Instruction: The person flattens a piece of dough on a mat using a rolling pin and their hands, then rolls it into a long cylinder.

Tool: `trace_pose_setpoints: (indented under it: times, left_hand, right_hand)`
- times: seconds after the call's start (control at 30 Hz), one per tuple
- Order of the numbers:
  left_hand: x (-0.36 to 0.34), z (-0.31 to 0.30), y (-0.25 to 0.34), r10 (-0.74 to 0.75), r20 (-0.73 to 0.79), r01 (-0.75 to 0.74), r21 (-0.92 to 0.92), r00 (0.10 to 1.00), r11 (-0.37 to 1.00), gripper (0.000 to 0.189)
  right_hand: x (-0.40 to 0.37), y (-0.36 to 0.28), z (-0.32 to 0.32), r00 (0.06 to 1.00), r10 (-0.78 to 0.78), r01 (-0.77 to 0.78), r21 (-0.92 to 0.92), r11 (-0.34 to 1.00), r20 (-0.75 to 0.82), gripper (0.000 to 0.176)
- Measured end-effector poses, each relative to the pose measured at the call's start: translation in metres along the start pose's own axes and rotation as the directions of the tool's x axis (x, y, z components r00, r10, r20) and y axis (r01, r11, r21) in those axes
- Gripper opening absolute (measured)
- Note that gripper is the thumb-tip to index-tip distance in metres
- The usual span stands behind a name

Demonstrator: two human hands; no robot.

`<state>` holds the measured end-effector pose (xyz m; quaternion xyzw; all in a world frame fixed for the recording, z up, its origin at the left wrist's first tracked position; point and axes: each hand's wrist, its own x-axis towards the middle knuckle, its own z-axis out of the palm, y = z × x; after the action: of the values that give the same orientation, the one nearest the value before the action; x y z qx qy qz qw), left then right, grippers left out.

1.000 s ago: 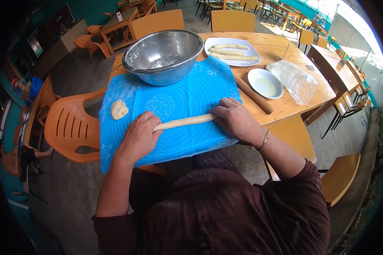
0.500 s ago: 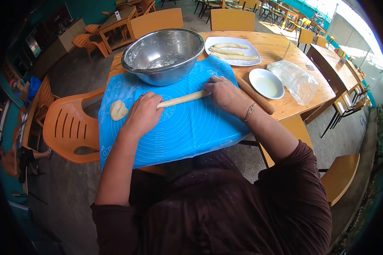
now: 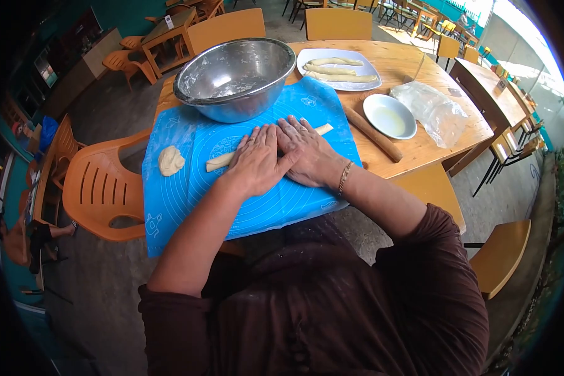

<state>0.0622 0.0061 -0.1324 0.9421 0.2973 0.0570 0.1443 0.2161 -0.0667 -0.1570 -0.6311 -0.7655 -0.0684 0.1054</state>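
Observation:
A pale rope of dough (image 3: 218, 163) lies across the blue silicone mat (image 3: 197, 210). My left hand (image 3: 255, 160) rests flat on its middle, fingers stretched forward. Pressed close beside it, my right hand (image 3: 307, 152) also lies flat over the rope, thumb touching the left hand. Both hands are open, with flour on the right fingers. The rope's two ends stick out past my hands; its middle is hidden under them. To the left sits a small lump of dough (image 3: 170, 161) on the mat.
A steel mixing bowl (image 3: 232, 103) stands at the mat's far edge. Beyond, a white plate (image 3: 370, 67) holds several dough ropes. Rightward are a wooden rolling pin (image 3: 373, 133), a white dish (image 3: 390, 117) with some liquid, and a plastic bag (image 3: 431, 109). An orange chair (image 3: 100, 182) is left.
My hands have come together from the rope's two ends to its middle. Their fingers have gone from gripping the ends to lying flat on top.

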Motion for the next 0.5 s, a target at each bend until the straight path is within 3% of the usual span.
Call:
trace_pose_setpoints:
  times: [0.1, 0.27, 0.4, 0.43, 0.47, 0.5]
  left_hand:
    - [-0.023, 0.005, 0.006, 0.077, -0.011, -0.076, 0.081, 0.997, 0.994, 0.091]
    - [-0.066, 0.020, 0.015, 0.273, -0.125, -0.238, 0.235, 0.954, 0.942, 0.103]
    - [-0.095, 0.010, 0.025, 0.334, -0.080, -0.315, 0.187, 0.939, 0.931, 0.096]
    - [-0.101, 0.006, 0.027, 0.363, -0.120, -0.347, 0.133, 0.924, 0.928, 0.079]
    - [-0.103, 0.003, 0.024, 0.364, -0.119, -0.348, 0.134, 0.924, 0.928, 0.079]
    - [-0.105, -0.001, 0.019, 0.363, -0.131, -0.363, 0.025, 0.922, 0.931, 0.066]
  right_hand:
    - [-0.028, -0.007, -0.004, 0.991, -0.096, 0.092, -0.048, 0.995, -0.098, 0.069]
    - [-0.067, -0.027, -0.022, 0.991, -0.090, 0.093, 0.028, 0.995, -0.100, 0.074]
    - [-0.093, -0.038, -0.036, 0.991, -0.099, 0.110, 0.113, 0.988, -0.092, 0.065]
    - [-0.098, -0.039, -0.039, 0.992, -0.102, 0.110, 0.119, 0.987, -0.072, 0.061]
    - [-0.102, -0.039, -0.043, 0.993, -0.104, 0.110, 0.125, 0.986, -0.052, 0.059]
    - [-0.103, -0.037, -0.048, 0.993, -0.103, 0.109, 0.126, 0.986, -0.053, 0.059]
